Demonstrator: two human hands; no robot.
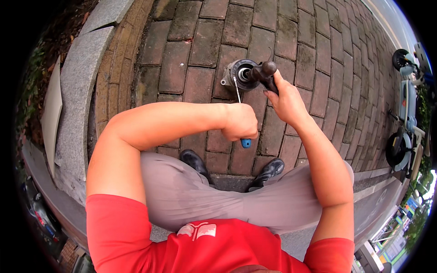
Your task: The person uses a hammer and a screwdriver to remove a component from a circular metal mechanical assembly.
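The metal motor part (239, 75) stands on the brick pavement (191, 41). Beside it, the right hand (287, 102) grips its black stem (268, 75). Just below it, the left hand (240, 122) closes around a blue-handled screwdriver (246, 143). The part seems heavy and rigid; the stem gives the firmest hold.

One screwdriver (242, 119), two shoes (195, 161), two scooters (406, 118)

Head-worn fisheye, looking steeply down, close over brick paving (191, 41)
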